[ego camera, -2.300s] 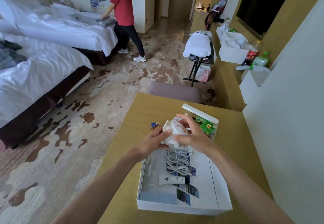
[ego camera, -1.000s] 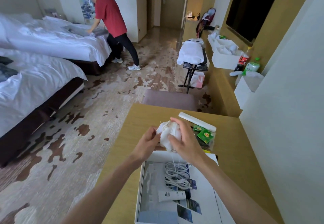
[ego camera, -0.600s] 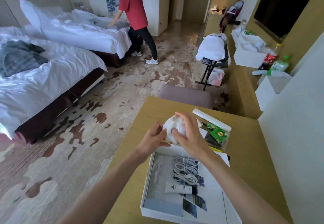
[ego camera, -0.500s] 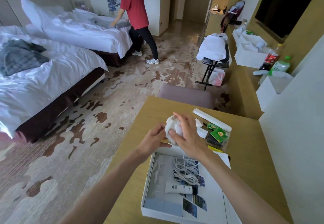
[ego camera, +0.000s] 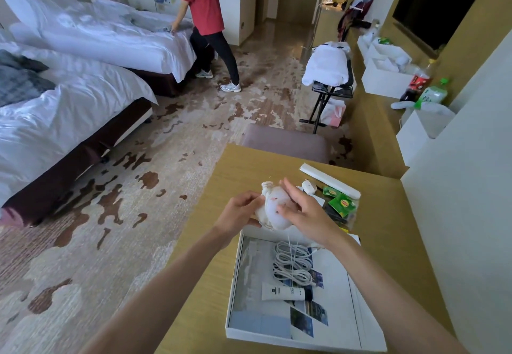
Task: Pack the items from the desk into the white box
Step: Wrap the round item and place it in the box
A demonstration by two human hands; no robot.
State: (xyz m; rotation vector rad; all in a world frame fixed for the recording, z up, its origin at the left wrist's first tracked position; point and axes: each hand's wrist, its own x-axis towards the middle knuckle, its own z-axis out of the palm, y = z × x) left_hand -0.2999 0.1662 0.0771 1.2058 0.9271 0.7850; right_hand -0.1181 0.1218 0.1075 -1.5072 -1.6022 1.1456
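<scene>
The left hand (ego camera: 240,210) has its fingers curled against the near-left side of a white cloth bundle (ego camera: 273,211), propping it from that flank. The bundle is held in the air between both hands, just beyond the far edge of the white box (ego camera: 232,287) and above the desk (ego camera: 221,171). It looks soft and lumpy, a gathered pouch speckled with small red marks and knotted at the top, and a thin thread trails from it down toward the box. The right hand (ego camera: 306,215) cups the other side, fingers spread across the top and thumb pressed into the front, so the bundle is pinched between the two.

I would say they are compacting or tidying this item before packing it. The next move should be to bring it back toward the body and set it in the box's bare floor, minding that the thread does not snag.

Below the wrists, inside the box, lie a coiled white cable (ego camera: 293,263), smooth and rubbery, and a small matte tube (ego camera: 282,292) on glossy printed sheets (ego camera: 307,323). Just right of the right hand, on the desk, wait crinkly green tea sachets (ego camera: 342,204) and a long flat white strip (ego camera: 329,180), not yet packed.
</scene>
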